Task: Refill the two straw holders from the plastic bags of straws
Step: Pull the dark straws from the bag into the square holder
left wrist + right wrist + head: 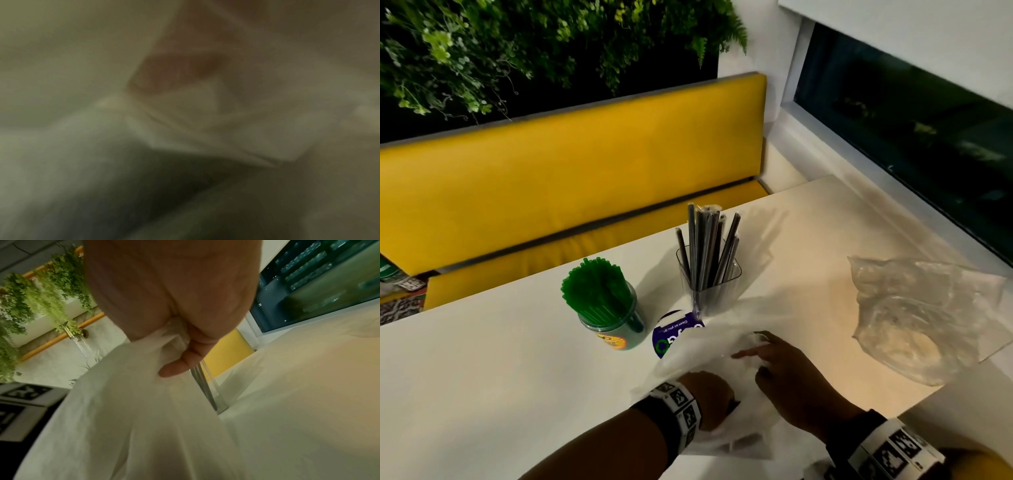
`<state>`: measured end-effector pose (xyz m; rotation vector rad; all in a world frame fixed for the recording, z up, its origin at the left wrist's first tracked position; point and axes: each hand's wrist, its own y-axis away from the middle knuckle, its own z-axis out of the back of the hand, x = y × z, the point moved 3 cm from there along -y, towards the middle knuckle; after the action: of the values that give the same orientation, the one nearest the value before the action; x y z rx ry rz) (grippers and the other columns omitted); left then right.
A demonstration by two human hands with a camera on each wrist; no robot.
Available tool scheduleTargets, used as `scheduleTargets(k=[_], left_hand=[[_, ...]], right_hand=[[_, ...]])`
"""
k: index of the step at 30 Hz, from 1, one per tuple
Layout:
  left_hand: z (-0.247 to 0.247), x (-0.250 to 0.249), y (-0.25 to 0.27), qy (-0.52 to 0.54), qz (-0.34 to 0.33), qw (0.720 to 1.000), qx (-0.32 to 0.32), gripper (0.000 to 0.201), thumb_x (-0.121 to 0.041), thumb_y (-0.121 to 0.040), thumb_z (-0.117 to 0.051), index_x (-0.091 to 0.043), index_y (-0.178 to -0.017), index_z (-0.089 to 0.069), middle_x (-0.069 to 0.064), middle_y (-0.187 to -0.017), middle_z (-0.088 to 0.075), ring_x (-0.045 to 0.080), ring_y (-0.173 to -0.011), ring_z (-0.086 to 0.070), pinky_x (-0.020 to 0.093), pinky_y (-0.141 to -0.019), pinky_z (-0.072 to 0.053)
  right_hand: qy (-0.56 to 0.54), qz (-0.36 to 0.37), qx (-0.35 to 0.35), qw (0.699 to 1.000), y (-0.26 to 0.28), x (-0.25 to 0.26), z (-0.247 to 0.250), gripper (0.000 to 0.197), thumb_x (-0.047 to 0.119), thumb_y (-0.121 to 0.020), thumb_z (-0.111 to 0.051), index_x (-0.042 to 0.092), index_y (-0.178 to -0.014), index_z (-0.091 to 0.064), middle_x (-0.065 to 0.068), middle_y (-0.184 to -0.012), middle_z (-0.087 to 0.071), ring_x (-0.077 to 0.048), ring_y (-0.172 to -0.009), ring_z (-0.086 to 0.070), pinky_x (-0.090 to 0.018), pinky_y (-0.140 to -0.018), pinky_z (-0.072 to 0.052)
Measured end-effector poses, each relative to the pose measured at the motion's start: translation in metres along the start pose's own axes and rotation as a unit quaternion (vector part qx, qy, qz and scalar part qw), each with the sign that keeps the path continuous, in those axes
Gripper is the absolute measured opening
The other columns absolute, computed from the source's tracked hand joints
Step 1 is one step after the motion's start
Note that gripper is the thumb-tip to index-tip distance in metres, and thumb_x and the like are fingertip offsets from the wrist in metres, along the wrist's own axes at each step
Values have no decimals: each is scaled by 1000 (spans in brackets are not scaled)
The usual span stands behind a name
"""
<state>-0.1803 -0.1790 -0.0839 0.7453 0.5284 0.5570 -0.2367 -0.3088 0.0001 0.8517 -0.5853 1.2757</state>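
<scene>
Both hands [739, 380] clutch white bag [709, 346]; crumpled clear bag [921, 318] lies right.

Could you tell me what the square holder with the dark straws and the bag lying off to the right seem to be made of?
Square holder: clear rigid plastic, possibly glass; the dark straws show through its smooth, glossy walls. Bag on the right: thin clear plastic film, crinkled and shiny, with the table visible through it.

bare table [482, 377] left, straw holders [709, 274] ahead, crumpled bag [921, 318] right
</scene>
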Motion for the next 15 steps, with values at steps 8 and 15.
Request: scheduleTargets(k=[8,15], left_hand=[[14,0,7,65,13,994,-83,51,-52,-101,-31,-18,-118,-64,7,-118,-66,29,-111,-60,40,-104,-44],[54,1,37,215,-17,968,-127,30,-30,-87,-62,-27,-117,-59,-4,-106,-64,16,-95,-57,28,-85,-43]], right_hand=[[-7,41,36,998,6,6,9,35,7,-84,-63,40,-96,-59,29,-122,-42,11,-117,-43,-1,-93,-35],[51,-21,-104,993,-13,-16,19,40,-6,-75,-50,34,-80,-55,9,-89,-56,-9,-85,-55,-33,-78,-51]])
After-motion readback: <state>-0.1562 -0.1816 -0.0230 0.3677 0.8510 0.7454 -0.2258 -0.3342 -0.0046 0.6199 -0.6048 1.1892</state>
